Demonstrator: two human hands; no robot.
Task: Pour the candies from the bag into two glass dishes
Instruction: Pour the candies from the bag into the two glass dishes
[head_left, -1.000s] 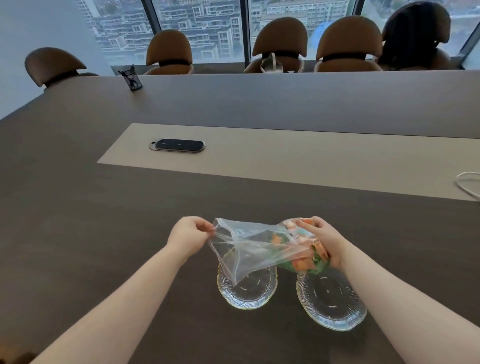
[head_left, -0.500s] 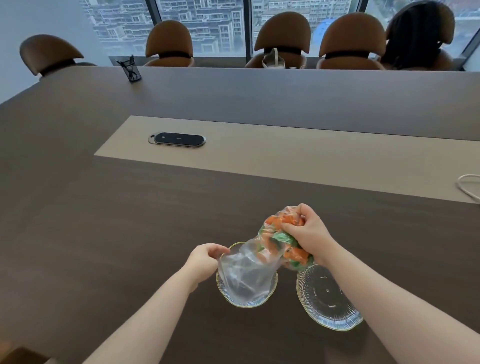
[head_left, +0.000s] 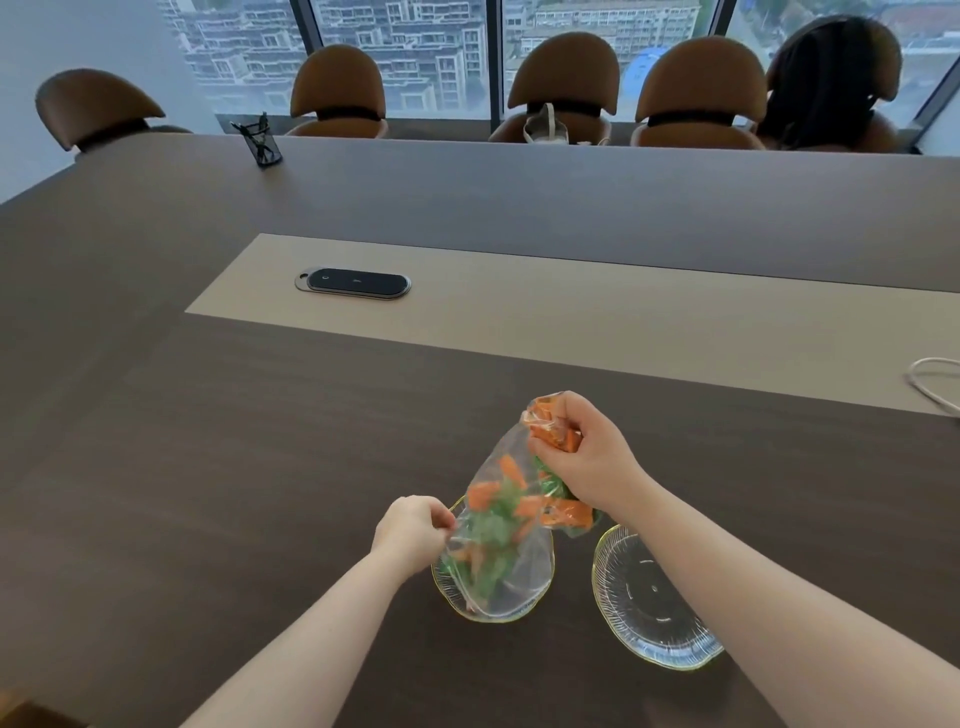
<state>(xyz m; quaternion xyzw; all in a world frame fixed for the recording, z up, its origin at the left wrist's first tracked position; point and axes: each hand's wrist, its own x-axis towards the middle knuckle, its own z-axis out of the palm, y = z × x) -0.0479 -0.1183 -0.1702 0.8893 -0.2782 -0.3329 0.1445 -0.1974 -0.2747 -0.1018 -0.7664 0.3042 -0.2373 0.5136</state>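
Observation:
A clear plastic bag (head_left: 511, 525) of orange and green candies (head_left: 506, 499) hangs tilted, mouth down, over the left glass dish (head_left: 540, 597). My right hand (head_left: 587, 457) grips the bag's raised bottom end, with several candies bunched in its fist. My left hand (head_left: 413, 530) pinches the bag's mouth edge just above the left dish's rim. Candies are sliding toward the mouth, and some seem to lie over the dish. The right glass dish (head_left: 649, 597), ribbed with a gold rim, holds nothing and is partly covered by my right forearm.
Both dishes stand on a dark wooden table (head_left: 208, 467) with a beige centre strip. A black oval device (head_left: 353, 283) lies on the strip, a white cable (head_left: 935, 384) at the right edge, a pen holder (head_left: 262, 140) far left. Brown chairs line the far side.
My right hand has lifted the bag's bottom end higher, so the bag now hangs steeper. Candies have slid down from the fist toward the mouth over the left dish.

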